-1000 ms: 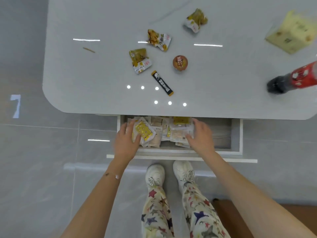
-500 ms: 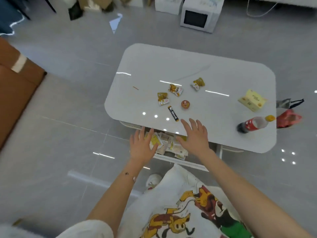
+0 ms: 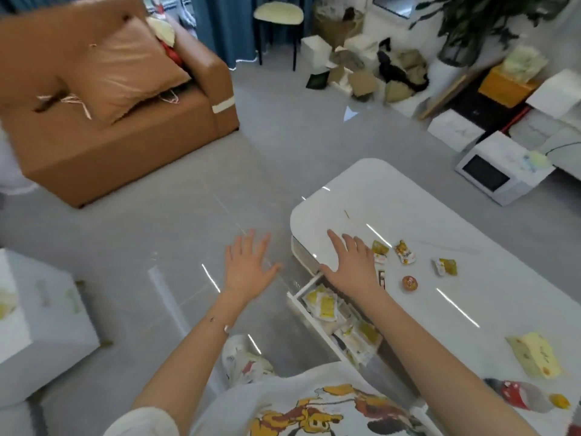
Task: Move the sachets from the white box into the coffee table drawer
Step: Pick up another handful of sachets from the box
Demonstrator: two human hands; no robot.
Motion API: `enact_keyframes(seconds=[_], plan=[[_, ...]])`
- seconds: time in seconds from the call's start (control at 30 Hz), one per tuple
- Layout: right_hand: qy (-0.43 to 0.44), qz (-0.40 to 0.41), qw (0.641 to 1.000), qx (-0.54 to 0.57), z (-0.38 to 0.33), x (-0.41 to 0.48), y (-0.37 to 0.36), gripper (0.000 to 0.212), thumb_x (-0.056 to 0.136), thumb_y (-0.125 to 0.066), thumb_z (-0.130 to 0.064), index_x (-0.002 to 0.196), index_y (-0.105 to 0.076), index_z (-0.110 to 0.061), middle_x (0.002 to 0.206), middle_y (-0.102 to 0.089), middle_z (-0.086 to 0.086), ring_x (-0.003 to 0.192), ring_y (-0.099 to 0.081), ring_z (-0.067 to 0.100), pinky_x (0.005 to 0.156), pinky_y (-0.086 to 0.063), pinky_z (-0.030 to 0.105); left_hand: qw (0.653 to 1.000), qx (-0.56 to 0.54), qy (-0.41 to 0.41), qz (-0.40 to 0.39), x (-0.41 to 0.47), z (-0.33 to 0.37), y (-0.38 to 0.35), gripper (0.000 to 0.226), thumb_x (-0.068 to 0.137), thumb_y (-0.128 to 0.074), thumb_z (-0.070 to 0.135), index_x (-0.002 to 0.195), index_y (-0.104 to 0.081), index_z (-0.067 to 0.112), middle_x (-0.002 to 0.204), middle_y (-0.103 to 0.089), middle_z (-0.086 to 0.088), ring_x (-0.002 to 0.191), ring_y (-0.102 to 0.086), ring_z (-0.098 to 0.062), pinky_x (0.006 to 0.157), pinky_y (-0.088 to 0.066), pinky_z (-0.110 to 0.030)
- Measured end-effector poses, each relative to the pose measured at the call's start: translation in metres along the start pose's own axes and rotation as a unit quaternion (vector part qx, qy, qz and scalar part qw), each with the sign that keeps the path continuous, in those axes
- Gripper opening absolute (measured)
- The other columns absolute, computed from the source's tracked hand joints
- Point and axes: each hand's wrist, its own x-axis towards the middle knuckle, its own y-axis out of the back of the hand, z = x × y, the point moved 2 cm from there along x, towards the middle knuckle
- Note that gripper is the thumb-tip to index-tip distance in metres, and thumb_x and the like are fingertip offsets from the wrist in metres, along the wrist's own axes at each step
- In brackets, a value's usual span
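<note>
The coffee table drawer (image 3: 297,298) stands pulled out, filled with several yellow and white sachets (image 3: 325,305). My left hand (image 3: 248,269) hovers over the floor to the left of the drawer, fingers spread, holding nothing. My right hand (image 3: 353,265) hangs above the table's near corner, open and empty. A white box (image 3: 41,328) sits on the floor at the far left. On the white coffee table (image 3: 393,199) lie a few snack packets (image 3: 405,251) and a small round orange item (image 3: 409,283).
A brown sofa (image 3: 110,143) with a cushion stands at the back left. A microwave (image 3: 500,169) and boxes crowd the floor at the back right. A yellow packet (image 3: 534,354) and a red-labelled bottle (image 3: 518,394) lie on the table's right end.
Both hands have lifted out of the drawer, leaving the sachets inside. My view has swung left, away from the table and toward the white box and sofa.
</note>
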Motion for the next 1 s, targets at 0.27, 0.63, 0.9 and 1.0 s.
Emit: enact_keyframes(seconds=[0.27,0.63,0.9,1.0], plan=[[0.087,0.015,0.996,-0.001,-0.155,0.083,0.001,0.081,0.086,-0.055,-0.053,0.152,-0.015,-0.030,0.152,-0.030,0.008,0.141,-0.023,0.029,0.113,-0.022,0.042,0.992,-0.003,0.117,0.051,0.010,-0.160,0.073,0.096,0.065,-0.002,0.075,0.152,-0.010,0.036,0.161,-0.005,-0.005,0.146,-0.010,-0.032,0.116,-0.011,-0.047],[0.200,0.009,0.980,0.005,-0.360,0.178,-0.008,0.082,0.085,-0.057,-0.053,0.152,-0.016,-0.029,0.152,-0.030,0.009,0.140,-0.025,0.030,0.113,-0.025,0.042,0.972,-0.030,0.223,0.072,0.026,-0.340,0.129,0.075,0.091,-0.040,0.061,0.153,-0.005,0.035,0.161,0.003,-0.005,0.147,0.000,-0.032,0.118,-0.004,-0.050],[0.287,-0.026,0.957,-0.017,-0.482,0.265,-0.025,0.082,0.086,-0.054,-0.054,0.152,-0.012,-0.030,0.153,-0.029,0.008,0.141,-0.024,0.030,0.113,-0.025,0.043,0.941,-0.051,0.324,0.084,0.056,-0.429,0.147,0.074,0.092,-0.039,0.060,0.153,-0.006,0.033,0.161,0.006,-0.006,0.147,0.003,-0.032,0.119,-0.004,-0.049],[0.316,-0.045,0.947,-0.040,-0.517,0.304,-0.031,0.081,0.088,-0.052,-0.055,0.152,-0.010,-0.030,0.154,-0.026,0.007,0.142,-0.022,0.030,0.114,-0.024,0.043,0.925,-0.062,0.364,0.089,0.076,-0.458,0.151,0.074,0.093,-0.039,0.059,0.153,-0.005,0.033,0.161,0.006,-0.007,0.147,0.004,-0.032,0.118,-0.004,-0.049]])
